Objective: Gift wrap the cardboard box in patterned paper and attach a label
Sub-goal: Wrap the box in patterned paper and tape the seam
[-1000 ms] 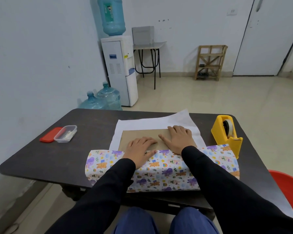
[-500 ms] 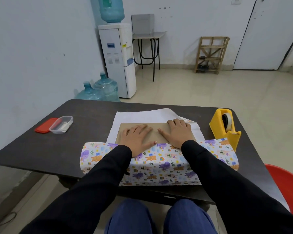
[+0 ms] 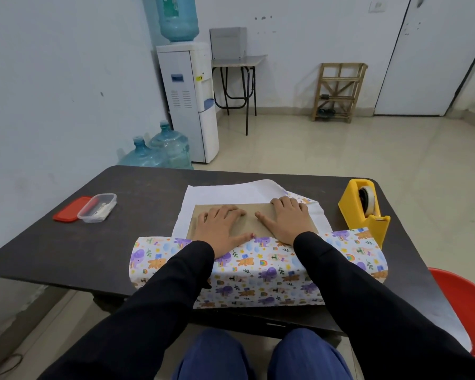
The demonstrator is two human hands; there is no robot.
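A flat brown cardboard box (image 3: 248, 224) lies on the white underside of the patterned paper (image 3: 258, 267) in the middle of the dark table (image 3: 80, 242). The near flap of paper, with its animal print, is folded up over the box's near edge. My left hand (image 3: 220, 229) lies flat on the box's left half, its fingers straight and its thumb at the flap's edge. My right hand (image 3: 288, 218) lies flat on the right half, fingertips near the far right corner where the far paper curls up.
A yellow tape dispenser (image 3: 364, 211) stands at the table's right side. A clear plastic container (image 3: 98, 207) holding small items and its red lid (image 3: 71, 209) sit at the left. A red chair (image 3: 464, 305) is at my right. A water dispenser (image 3: 188, 100) stands beyond.
Both hands slid forward along the box top, away from the folded flap; the right hand reached the far right corner. The far paper edge at the right curled up, showing print.
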